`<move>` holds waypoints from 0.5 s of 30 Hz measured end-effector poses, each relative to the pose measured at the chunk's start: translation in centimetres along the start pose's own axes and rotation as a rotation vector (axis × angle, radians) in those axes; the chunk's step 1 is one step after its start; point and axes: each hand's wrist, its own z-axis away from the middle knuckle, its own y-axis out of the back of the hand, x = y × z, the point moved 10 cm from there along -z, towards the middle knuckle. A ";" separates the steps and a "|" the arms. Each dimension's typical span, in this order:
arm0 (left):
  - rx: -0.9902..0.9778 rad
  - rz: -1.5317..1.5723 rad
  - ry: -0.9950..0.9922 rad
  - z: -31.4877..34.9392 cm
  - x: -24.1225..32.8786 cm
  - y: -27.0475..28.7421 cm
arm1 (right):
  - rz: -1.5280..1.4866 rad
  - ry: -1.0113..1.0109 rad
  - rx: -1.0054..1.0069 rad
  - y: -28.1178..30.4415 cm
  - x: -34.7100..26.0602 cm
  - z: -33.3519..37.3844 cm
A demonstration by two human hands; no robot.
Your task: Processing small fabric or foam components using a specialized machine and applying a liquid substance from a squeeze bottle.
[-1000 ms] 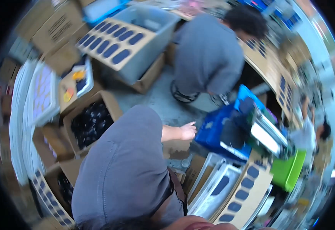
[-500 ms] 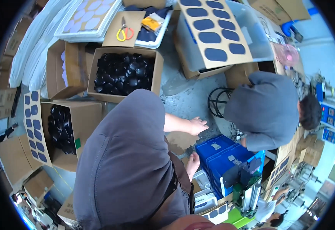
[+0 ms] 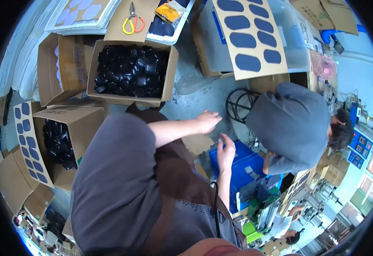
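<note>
My left hand (image 3: 208, 121) reaches out from a grey sleeve over the floor, its fingers stretched and holding nothing. Closer to me, my right hand (image 3: 225, 152) is raised with thumb and fingers apart, also bare. Behind my right hand stand blue plastic crates (image 3: 242, 165); I cannot tell whether the hand touches them. A piece of brown cardboard (image 3: 197, 143) lies on the floor below my hands. Over my grey clothing hangs a brown apron (image 3: 173, 175).
A person in grey (image 3: 289, 123) bends at the right, beside a black stool (image 3: 239, 106). Cardboard boxes of glossy black pieces (image 3: 131, 70) stand on the left. Scissors (image 3: 132, 21) lie behind them. A sheet with dark oval pads (image 3: 248, 40) rests on a clear bin.
My right hand has risen and moved away from my body, its fingers now apart. My left hand has shifted left and up in view. My body has turned, showing more of the apron.
</note>
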 end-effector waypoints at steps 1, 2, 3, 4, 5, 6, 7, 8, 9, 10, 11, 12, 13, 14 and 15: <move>0.018 -0.014 -0.002 -0.3 -0.5 0.2 | -0.004 0.020 0.010 -0.4 -0.1 -1.7; -0.004 0.031 0.054 -0.3 -1.0 -0.3 | 0.023 0.090 -0.061 -1.6 -0.7 -3.4; -0.030 0.074 0.117 0.1 -1.8 -0.9 | 0.044 0.160 -0.137 -3.2 -1.7 -4.8; -0.012 0.056 0.125 0.4 -2.2 -1.5 | 0.034 0.184 -0.132 -3.8 -2.8 -6.7; 0.125 0.437 0.262 1.1 -4.2 -1.9 | 0.058 0.207 -0.154 -4.5 -4.6 -8.5; 0.266 0.831 0.376 1.5 -6.3 -2.0 | 0.094 0.226 -0.171 -5.0 -6.7 -10.4; 0.290 0.827 0.372 1.0 -7.3 -2.1 | 0.132 0.243 -0.191 -5.5 -8.7 -12.2; 0.263 0.694 0.374 0.1 -8.5 -2.0 | 0.163 0.260 -0.203 -6.4 -10.2 -14.4; 0.228 0.572 0.389 -0.2 -9.2 -2.2 | 0.172 0.304 -0.200 -7.2 -11.6 -16.1; 0.190 0.453 0.405 -0.6 -9.9 -2.6 | 0.181 0.347 -0.199 -8.2 -13.0 -18.1; 0.143 0.342 0.417 -0.9 -10.2 -3.3 | 0.187 0.350 -0.208 -9.3 -14.3 -20.2; 0.096 0.233 0.429 -1.1 -10.5 -4.0 | 0.117 0.410 -0.167 -10.0 -16.6 -22.5; 0.047 0.125 0.440 -1.2 -10.9 -4.7 | 0.046 0.469 -0.127 -10.8 -18.7 -24.9; 0.043 0.133 0.418 -1.2 -11.1 -5.4 | 0.012 0.495 -0.106 -12.0 -20.2 -27.4; 0.037 0.138 0.389 -1.3 -11.5 -6.0 | -0.022 0.518 -0.079 -13.2 -21.6 -30.0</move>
